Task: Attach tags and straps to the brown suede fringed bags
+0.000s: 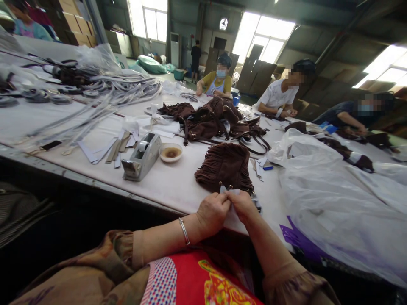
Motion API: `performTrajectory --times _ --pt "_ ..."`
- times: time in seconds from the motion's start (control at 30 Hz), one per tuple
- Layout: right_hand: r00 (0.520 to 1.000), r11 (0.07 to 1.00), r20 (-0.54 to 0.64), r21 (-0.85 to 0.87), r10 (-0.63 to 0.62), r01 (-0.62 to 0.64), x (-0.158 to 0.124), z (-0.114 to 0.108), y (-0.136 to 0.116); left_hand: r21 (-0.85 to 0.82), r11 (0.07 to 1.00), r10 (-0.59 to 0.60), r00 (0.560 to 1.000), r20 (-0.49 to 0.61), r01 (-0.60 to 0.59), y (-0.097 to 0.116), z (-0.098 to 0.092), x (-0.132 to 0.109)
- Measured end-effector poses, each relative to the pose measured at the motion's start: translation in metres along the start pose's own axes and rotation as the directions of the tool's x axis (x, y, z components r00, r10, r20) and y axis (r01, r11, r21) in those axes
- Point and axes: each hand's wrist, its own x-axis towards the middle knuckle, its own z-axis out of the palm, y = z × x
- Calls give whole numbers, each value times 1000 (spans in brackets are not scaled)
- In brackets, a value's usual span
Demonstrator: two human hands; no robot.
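Note:
A dark brown fringed bag [226, 167] lies on the white table [178, 190] just beyond my hands. My left hand [212, 214] and my right hand [243, 205] meet at its near edge, fingers pinched close together. Between them shows a small piece of whitish paper or film [233, 192], and both hands grip it. Two small metal rings on the bag sit right by my fingertips. How the piece is joined to the bag is hidden by my fingers.
Left of the bag stand a tape dispenser [142, 156] and a small bowl of brownish liquid [171, 152]. A pile of brown bags [213, 118] lies behind. Clear plastic bags [327, 182] spread at right; wrapped straps [127, 91] lie at left. Several people work across the table.

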Motion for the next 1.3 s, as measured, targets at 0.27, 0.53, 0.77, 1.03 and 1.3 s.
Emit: performTrajectory --times 0.27,0.53,0.77,1.03,1.3 --pt "994 988 105 147 29 -44 1 -6 6 -788 243 -618 716 323 565 -35 5 12" --pt "970 937 -148 -321 -193 138 -8 -4 9 -720 362 -620 730 288 592 -22 39 23" --pt "890 765 -138 -578 -434 283 -26 -9 11 -652 464 -647 733 213 599 -21 37 22" --pt "943 918 -69 -262 -326 298 -32 5 10 -636 506 -632 752 186 583 -13 27 21" --pt "896 842 86 -313 -436 440 -40 2 14 -815 233 -582 747 321 531 -8 21 20"
